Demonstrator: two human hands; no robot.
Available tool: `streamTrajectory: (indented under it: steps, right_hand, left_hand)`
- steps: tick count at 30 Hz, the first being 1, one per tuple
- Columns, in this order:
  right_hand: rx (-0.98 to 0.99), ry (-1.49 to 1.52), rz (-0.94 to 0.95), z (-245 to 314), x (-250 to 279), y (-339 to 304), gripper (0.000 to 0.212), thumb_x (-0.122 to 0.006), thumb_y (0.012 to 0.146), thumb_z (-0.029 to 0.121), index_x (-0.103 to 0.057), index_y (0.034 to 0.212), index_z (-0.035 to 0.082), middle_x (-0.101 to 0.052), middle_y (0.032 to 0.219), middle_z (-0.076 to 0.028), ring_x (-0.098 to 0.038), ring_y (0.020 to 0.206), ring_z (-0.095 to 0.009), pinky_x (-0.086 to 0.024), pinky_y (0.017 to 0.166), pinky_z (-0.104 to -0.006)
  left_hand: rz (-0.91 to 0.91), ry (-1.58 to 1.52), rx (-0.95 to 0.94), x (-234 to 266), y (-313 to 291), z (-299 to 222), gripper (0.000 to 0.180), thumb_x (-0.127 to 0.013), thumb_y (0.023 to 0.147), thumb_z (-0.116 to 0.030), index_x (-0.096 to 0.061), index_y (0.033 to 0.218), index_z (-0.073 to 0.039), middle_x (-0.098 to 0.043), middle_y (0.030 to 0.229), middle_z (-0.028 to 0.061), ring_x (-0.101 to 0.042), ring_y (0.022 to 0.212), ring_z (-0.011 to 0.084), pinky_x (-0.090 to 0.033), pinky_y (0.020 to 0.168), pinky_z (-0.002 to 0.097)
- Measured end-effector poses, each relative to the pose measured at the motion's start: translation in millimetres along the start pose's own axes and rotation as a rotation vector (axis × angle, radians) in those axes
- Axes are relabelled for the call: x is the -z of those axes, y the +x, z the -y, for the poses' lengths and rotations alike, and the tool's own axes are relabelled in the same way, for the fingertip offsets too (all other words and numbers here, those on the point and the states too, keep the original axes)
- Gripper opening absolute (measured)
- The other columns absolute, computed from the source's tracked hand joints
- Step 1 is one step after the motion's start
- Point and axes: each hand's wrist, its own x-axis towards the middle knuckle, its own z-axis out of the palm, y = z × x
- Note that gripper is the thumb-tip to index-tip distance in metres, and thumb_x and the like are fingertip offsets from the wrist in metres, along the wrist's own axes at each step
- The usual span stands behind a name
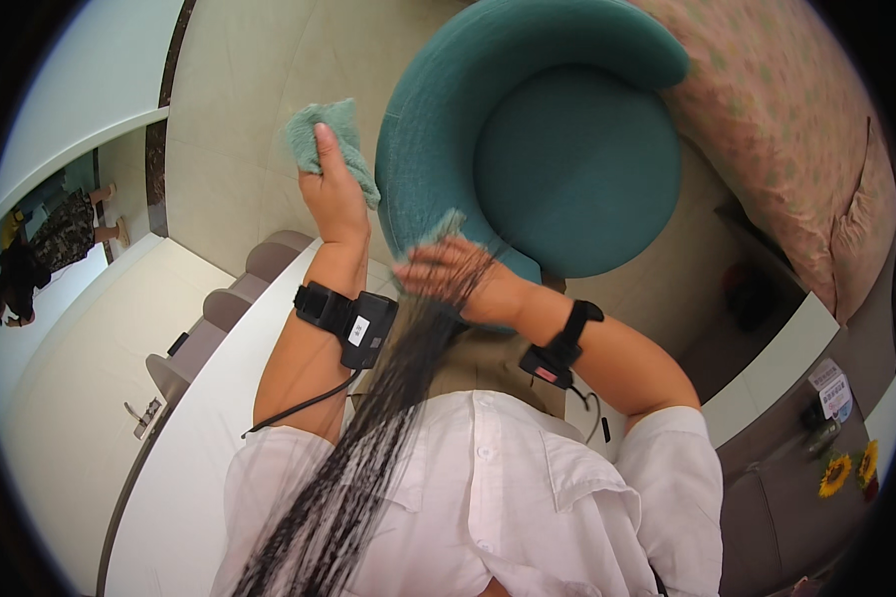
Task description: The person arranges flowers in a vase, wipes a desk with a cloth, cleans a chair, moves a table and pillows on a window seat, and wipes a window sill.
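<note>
A pale green cloth [336, 129] is bunched in my left hand [335, 199], the thumb pressed on top of it, held up to the left of a teal armchair [533, 60]. My right hand [463, 279] is closed on another bit of pale green cloth [446, 227] at the near left rim of the armchair's curved back. Part of that cloth is hidden under the fingers, and motion smears the hand a little. I cannot tell how firmly it touches the chair. Long dark hair hangs in front of my right hand. Both wrists carry black strapped devices.
A pink patterned cover [777, 129] drapes over something large at the right. White cabinets with a grey-brown edge [209, 333] stand at the left. Sunflowers [834, 476] sit on a brown surface at the lower right. Another person [60, 234] shows at the far left.
</note>
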Motion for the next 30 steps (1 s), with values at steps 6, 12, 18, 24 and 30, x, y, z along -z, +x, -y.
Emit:
streamTrajectory:
  steps: [6, 12, 18, 24, 30]
  right_hand:
    - [-0.314, -0.365, -0.581, -75, 102, -27, 0.038, -0.054, 0.073, -0.011, -0.064, 0.107, 0.005, -0.060, 0.117, -0.013, -0.053, 0.114, -0.031, -0.044, 0.095, -0.0400]
    - [-0.690, 0.203, -1.636, -220, 215, -34, 0.033, -0.061, 0.074, 0.003, -0.061, 0.107, 0.001, -0.056, 0.108, -0.018, -0.056, 0.100, -0.033, -0.044, 0.090, -0.0378]
    - [-0.704, -0.307, -1.077, -189, 130, 33, 0.039, -0.059, 0.081, 0.006, -0.055, 0.120, 0.007, -0.048, 0.125, -0.013, -0.053, 0.105, -0.028, -0.041, 0.092, -0.0369]
    - [-0.538, 0.037, -1.023, -155, 61, 70, 0.035, -0.052, 0.070, -0.008, -0.060, 0.098, 0.010, -0.049, 0.108, -0.011, -0.054, 0.098, -0.028, -0.047, 0.083, -0.0329]
    - [-0.555, 0.258, -0.666, -113, 9, 50, 0.033, -0.052, 0.065, -0.012, -0.060, 0.089, 0.009, -0.051, 0.105, -0.011, -0.053, 0.097, -0.031, -0.047, 0.081, -0.0344]
  left_hand:
    - [0.147, 0.252, -0.085, -13, -5, 24, 0.045, -0.053, 0.094, -0.041, -0.059, 0.110, 0.001, -0.063, 0.103, 0.0098, -0.058, 0.093, 0.0177, -0.045, 0.083, 0.0299]
    - [0.090, 0.339, -0.214, -31, -7, 23, 0.039, -0.055, 0.094, -0.037, -0.060, 0.106, -0.001, -0.065, 0.096, 0.0090, -0.061, 0.088, 0.0195, -0.046, 0.080, 0.0310]
    - [0.084, 0.373, -0.223, -29, 3, 29, 0.036, -0.056, 0.093, -0.034, -0.060, 0.106, -0.001, -0.065, 0.096, 0.0089, -0.061, 0.088, 0.0191, -0.047, 0.081, 0.0312]
    - [0.068, 0.377, -0.255, -30, 4, 36, 0.036, -0.056, 0.093, -0.034, -0.061, 0.106, -0.001, -0.065, 0.096, 0.0092, -0.061, 0.088, 0.0199, -0.047, 0.080, 0.0311]
    - [0.056, 0.420, -0.280, -27, 1, 45, 0.036, -0.056, 0.092, -0.035, -0.062, 0.103, -0.002, -0.066, 0.091, 0.0104, -0.063, 0.084, 0.0218, -0.048, 0.077, 0.0321]
